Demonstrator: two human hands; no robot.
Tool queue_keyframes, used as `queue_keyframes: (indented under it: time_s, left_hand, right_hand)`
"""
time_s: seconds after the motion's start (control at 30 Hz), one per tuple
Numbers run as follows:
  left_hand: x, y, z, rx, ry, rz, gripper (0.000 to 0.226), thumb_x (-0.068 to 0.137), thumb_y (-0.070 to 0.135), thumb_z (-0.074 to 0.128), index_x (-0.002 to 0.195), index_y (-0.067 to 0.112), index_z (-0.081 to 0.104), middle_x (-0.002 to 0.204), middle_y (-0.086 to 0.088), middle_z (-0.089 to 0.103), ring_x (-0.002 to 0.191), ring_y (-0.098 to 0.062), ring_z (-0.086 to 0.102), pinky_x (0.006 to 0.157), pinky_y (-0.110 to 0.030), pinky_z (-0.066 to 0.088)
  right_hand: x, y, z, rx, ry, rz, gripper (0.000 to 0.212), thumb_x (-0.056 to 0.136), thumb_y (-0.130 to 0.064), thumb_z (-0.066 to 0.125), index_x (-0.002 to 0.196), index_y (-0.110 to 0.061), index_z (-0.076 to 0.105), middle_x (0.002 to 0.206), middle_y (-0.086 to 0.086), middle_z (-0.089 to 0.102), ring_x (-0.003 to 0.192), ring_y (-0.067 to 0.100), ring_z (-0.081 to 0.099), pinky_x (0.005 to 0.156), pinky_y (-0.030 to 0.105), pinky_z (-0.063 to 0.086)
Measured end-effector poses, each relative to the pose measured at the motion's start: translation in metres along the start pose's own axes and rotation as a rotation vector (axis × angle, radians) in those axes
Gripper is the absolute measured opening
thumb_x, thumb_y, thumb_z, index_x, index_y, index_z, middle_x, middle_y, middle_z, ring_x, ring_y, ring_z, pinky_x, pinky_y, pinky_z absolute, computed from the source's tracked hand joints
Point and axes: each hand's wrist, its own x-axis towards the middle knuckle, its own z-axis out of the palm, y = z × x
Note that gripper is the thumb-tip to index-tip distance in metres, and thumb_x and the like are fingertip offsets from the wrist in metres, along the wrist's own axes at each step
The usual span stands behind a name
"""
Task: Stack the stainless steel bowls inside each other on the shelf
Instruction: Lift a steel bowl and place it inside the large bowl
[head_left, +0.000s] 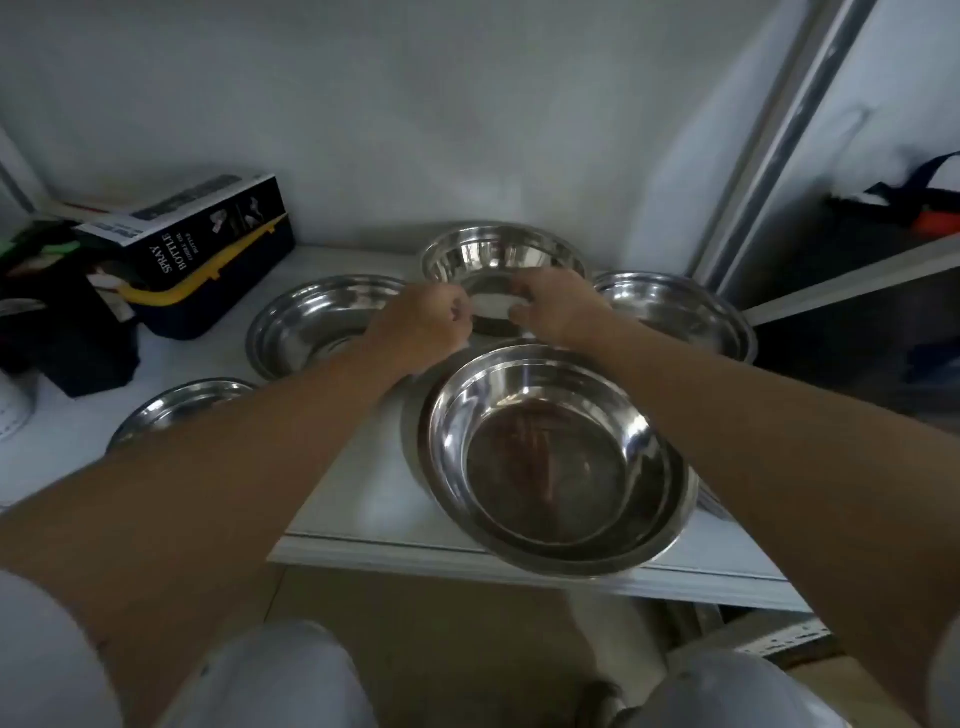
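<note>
Several stainless steel bowls lie on a white shelf. Nearest me, a stack of nested bowls sits at the shelf's front edge. Behind it a back bowl is tilted and held at its near rim by both hands: my left hand grips the rim's left side, my right hand the right side. A left bowl lies partly under my left forearm, a front-left bowl is mostly hidden by that arm, and a right bowl rests behind my right forearm.
A dark "Spray Bottle" box on a dark tray with a yellow part stands at the back left beside black clutter. A white wall closes the back. A metal upright bounds the right side, with a bag on the neighbouring shelf.
</note>
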Motion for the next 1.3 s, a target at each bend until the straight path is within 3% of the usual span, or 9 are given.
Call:
queue_keyframes:
  time_s: [0.2,0.3,0.43,0.57,0.73,0.87,1.07,1.23,1.3]
  left_hand:
    - [0.015,-0.013,0.011,0.002,0.093,-0.020,0.028,0.093,0.018,0.043,0.096,0.008,0.069,0.085,-0.013,0.070,0.078,-0.028,0.062,0.066,-0.028,0.039]
    - [0.016,-0.015,0.013,0.013,0.125,-0.021,0.026,0.093,0.015,0.045,0.096,0.007,0.070,0.083,-0.010,0.066,0.075,-0.024,0.057,0.068,-0.027,0.037]
    - [0.016,-0.019,0.014,-0.024,0.118,-0.007,0.022,0.091,0.011,0.050,0.096,0.006,0.071,0.071,-0.002,0.058,0.069,-0.021,0.053,0.066,-0.025,0.035]
    - [0.013,-0.016,0.014,-0.054,0.107,0.005,0.021,0.090,0.010,0.052,0.097,0.007,0.071,0.064,0.005,0.054,0.068,-0.022,0.053,0.068,-0.025,0.036]
    - [0.004,-0.013,0.003,-0.049,0.063,-0.060,0.030,0.087,0.018,0.048,0.105,0.008,0.070,0.102,-0.013,0.072,0.096,-0.032,0.064,0.086,-0.037,0.051]
    - [-0.004,-0.005,-0.003,-0.239,0.092,-0.208,0.030,0.096,0.028,0.038,0.101,0.006,0.058,0.103,-0.017,0.067,0.099,-0.034,0.062,0.087,-0.038,0.047]
    - [-0.002,0.002,-0.007,-0.676,0.237,-0.487,0.092,0.064,0.069,0.018,0.118,0.007,0.059,0.121,-0.020,0.066,0.110,-0.039,0.063,0.098,-0.053,0.050]
    - [-0.034,0.034,-0.023,-1.038,0.289,-0.708,0.044,0.098,0.037,0.030,0.101,0.008,0.063,0.099,-0.013,0.067,0.079,-0.026,0.066,0.061,-0.034,0.055]
    - [-0.042,0.034,-0.021,-1.003,0.271,-0.724,0.039,0.097,0.034,0.035,0.099,0.009,0.064,0.100,-0.013,0.070,0.085,-0.030,0.069,0.072,-0.041,0.060]
  right_hand:
    - [0.028,-0.018,0.031,-0.048,-0.154,0.109,0.073,0.060,-0.052,0.053,0.127,-0.022,0.058,0.133,0.009,0.058,0.129,0.035,0.047,0.106,0.051,0.039]
    - [0.039,-0.016,0.048,-0.061,-0.260,0.213,0.064,0.064,-0.040,0.051,0.125,-0.018,0.057,0.137,0.014,0.054,0.132,0.037,0.041,0.106,0.052,0.038]
    - [0.039,-0.017,0.057,-0.031,-0.113,0.189,0.032,0.085,-0.019,0.052,0.115,-0.014,0.063,0.121,0.015,0.061,0.118,0.036,0.054,0.095,0.045,0.049]
    - [0.040,-0.017,0.053,-0.096,0.063,0.148,0.028,0.090,-0.003,0.047,0.112,-0.005,0.065,0.115,0.017,0.066,0.113,0.037,0.059,0.090,0.044,0.051]
    - [0.027,-0.019,0.024,-0.075,0.290,0.030,0.028,0.094,-0.012,0.046,0.114,-0.008,0.066,0.110,0.022,0.067,0.106,0.039,0.061,0.077,0.038,0.045]
    - [-0.007,-0.025,-0.008,-0.041,0.419,-0.075,0.025,0.096,-0.021,0.044,0.106,-0.010,0.064,0.098,0.020,0.068,0.092,0.041,0.064,0.067,0.036,0.041]
    - [-0.101,-0.021,-0.028,-0.059,0.441,-0.134,0.020,0.093,-0.027,0.049,0.097,-0.016,0.065,0.091,0.012,0.070,0.086,0.037,0.064,0.063,0.031,0.036]
    - [-0.165,0.005,-0.016,-0.050,0.408,-0.183,0.016,0.090,-0.026,0.054,0.092,-0.017,0.067,0.088,0.009,0.070,0.082,0.031,0.064,0.061,0.030,0.043]
    - [-0.180,0.018,-0.010,-0.074,0.328,-0.211,0.014,0.089,-0.024,0.055,0.089,-0.016,0.066,0.084,0.009,0.067,0.081,0.028,0.062,0.064,0.033,0.050]
